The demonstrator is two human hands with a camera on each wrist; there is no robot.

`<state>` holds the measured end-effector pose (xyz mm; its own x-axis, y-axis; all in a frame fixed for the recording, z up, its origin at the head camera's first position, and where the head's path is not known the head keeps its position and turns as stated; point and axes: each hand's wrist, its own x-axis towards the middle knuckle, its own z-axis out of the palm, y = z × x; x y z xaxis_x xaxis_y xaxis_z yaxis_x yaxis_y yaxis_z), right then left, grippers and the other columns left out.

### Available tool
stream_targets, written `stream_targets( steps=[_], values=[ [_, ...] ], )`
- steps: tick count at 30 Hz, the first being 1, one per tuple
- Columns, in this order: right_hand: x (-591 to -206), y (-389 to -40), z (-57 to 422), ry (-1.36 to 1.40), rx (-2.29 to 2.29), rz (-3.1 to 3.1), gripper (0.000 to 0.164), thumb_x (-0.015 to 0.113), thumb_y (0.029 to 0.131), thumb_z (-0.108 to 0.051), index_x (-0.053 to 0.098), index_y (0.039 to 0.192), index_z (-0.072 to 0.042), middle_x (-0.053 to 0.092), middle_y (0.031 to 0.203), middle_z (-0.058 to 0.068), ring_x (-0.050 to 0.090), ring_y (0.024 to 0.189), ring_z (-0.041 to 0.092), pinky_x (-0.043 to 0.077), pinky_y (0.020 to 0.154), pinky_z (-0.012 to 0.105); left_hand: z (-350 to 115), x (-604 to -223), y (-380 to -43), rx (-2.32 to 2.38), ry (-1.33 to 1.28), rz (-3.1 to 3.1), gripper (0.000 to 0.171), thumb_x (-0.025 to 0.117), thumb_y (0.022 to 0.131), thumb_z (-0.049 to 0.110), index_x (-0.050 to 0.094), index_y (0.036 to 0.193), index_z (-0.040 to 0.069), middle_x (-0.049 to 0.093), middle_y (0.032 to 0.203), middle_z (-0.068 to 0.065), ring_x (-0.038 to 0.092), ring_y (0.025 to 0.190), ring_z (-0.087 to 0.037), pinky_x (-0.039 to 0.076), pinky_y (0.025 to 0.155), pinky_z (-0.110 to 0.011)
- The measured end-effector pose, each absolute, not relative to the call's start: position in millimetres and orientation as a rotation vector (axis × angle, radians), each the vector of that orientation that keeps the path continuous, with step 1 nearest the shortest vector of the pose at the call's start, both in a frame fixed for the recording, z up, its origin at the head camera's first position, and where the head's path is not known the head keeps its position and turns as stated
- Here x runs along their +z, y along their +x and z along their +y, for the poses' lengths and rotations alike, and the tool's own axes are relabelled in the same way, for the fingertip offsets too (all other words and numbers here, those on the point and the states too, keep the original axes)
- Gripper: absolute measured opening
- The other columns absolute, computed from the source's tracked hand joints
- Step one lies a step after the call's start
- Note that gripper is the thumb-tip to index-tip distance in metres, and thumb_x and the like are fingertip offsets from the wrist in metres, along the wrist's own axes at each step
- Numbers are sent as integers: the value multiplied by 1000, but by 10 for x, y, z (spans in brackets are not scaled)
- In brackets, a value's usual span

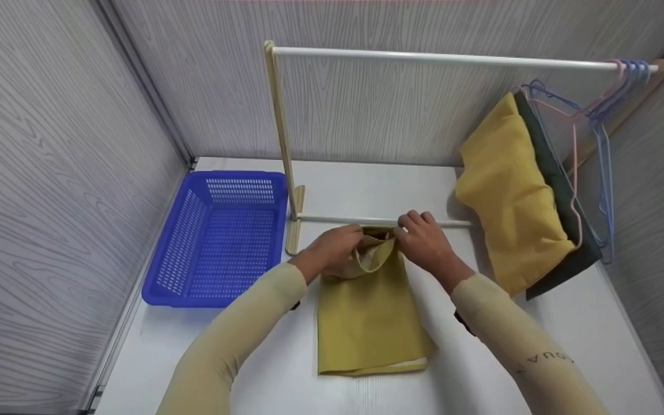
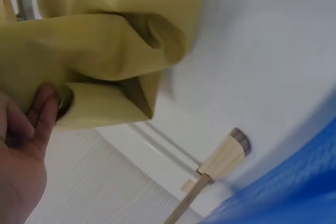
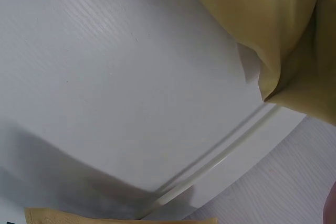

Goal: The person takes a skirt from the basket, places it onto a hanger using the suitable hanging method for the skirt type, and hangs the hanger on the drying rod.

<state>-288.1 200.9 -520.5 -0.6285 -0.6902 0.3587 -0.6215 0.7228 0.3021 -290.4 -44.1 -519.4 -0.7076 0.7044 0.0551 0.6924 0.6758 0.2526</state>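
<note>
"Where is the cloth (image 1: 372, 323)?"

"Mid-bench, between the basket (image 1: 185, 302) and the hung pieces. Its body lies smooth and olive-yellow, roughly rectangular, with the hem toward the near edge of the bench (image 1: 274, 369). Two layers show there, a pale strip between them."

"And the top end?"

"Raised and bunched beside the rack's lower rail (image 1: 355, 219). The mouth gapes in a soft loop, paler inside, with deep folds."

"What are the fingers doing?"

"The left hand (image 1: 335, 245) pinches one side of that mouth, fingertips bent over the edge. The right hand (image 1: 427, 239) grips the other side between thumb and bent fingers. The right wrist view catches only a blurred sliver of it, so I judge from the head view."

"What's the basket like?"

"Blue, glossy plastic, a rounded rectangle with slotted walls, along the bench's left edge."

"And the rack?"

"A flat wooden post (image 1: 280, 127) on a wooden foot, with a round white top rail (image 1: 424, 56). Slim pink and blue hangers (image 1: 607, 190) crowd its right end. Toward the bench's right edge hang a rippled yellow piece (image 1: 510, 196) and, against it, a dark green piece (image 1: 545, 158)."
</note>
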Motion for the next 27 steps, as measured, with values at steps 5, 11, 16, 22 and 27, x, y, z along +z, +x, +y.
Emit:
stream_targets(
  steps=[5, 11, 16, 22, 27],
  values=[
    [-5136, -2912, 2093, 1019, -330, -2559, 22, 79, 83, -26, 71, 89, -7, 60, 103, 10, 52, 97, 29, 41, 80, 45, -547, -5216, -2929, 339, 1418, 3114, 10, 74, 84, 5, 67, 90, 0, 66, 93, -11, 64, 86, -25, 54, 78, -36],
    [-5058, -2906, 2185, 869, -479, -2810, 49, 66, 90, -52, 68, 74, -6, 57, 94, 12, 48, 94, 30, 36, 78, 48, -642, -5130, -2989, 640, 1444, 3284, 13, 75, 83, 5, 63, 86, 1, 62, 84, -11, 61, 79, -25, 53, 73, -36],
    [-5083, -2891, 2195, 987, -296, -2855, 53, 61, 92, -56, 65, 69, -9, 56, 107, 8, 47, 100, 29, 37, 82, 48, -649, -4990, -3020, 1017, 1258, 3166, 13, 73, 85, 4, 61, 85, 3, 58, 79, -11, 55, 74, -24, 49, 70, -38],
    [-5083, -2898, 2138, 1254, -259, -2776, 64, 72, 83, -58, 61, 130, -16, 43, 146, 6, 45, 122, 31, 41, 94, 51, -538, -4760, -3001, 1397, 1142, 2852, 11, 68, 87, 6, 59, 83, 3, 52, 80, -9, 45, 72, -17, 40, 68, -32],
    [-4995, -2913, 2023, 1324, -184, -2788, 90, 81, 76, -52, 38, 150, -21, 31, 157, 7, 44, 127, 32, 44, 96, 52, -462, -4542, -2973, 1640, 1061, 2528, 20, 61, 78, -5, 46, 67, 4, 39, 71, -1, 36, 67, -13, 33, 65, -26]
  ],
)
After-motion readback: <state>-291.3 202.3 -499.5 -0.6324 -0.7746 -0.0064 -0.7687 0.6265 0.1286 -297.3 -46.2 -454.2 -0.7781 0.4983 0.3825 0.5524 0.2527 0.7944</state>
